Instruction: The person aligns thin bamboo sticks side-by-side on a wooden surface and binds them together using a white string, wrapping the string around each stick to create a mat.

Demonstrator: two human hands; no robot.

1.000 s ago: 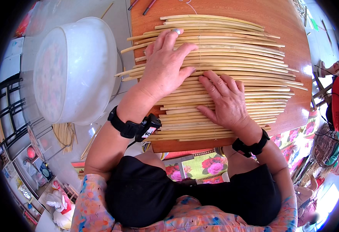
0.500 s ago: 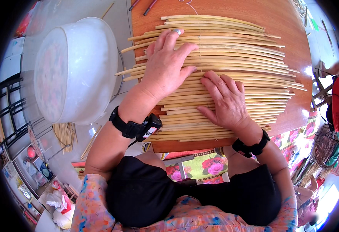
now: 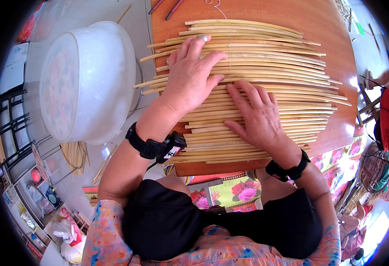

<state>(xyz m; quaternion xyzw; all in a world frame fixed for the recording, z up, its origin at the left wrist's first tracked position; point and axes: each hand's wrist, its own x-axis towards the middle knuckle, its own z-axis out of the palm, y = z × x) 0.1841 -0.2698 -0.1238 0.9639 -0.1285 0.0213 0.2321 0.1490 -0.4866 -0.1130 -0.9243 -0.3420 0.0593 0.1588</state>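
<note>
Almost nothing has shifted since a second ago — your hands sit on the same stretch of the mat, the left fingers perhaps a touch further up. Your left hand (image 3: 190, 75) lies flat and open, palm down, on the mat of pale bamboo strips (image 3: 265, 57), fingers spread toward the far rows, with a ring showing on one fingertip end. Your right hand (image 3: 258, 117) is also open and flat, pressed on the strips just beside the left, fingers pointing up and to your left; neither hand grips anything. The two hands are nearly touching at the middle of the mat.

The strips lie side by side, running left to right across the reddish-brown wooden table (image 3: 332, 26), their left ends uneven and jutting past the table's edge. Both wrists carry black bands — the left wrist band (image 3: 152, 146) has a small black unit clipped to it, the right wrist band (image 3: 287, 170) sits at the table's near edge.

To your left, off the table, a large translucent white plastic basin (image 3: 83, 80) stands tilted on a rack. Two slim sticks (image 3: 165, 6) lie at the table's far edge.
</note>
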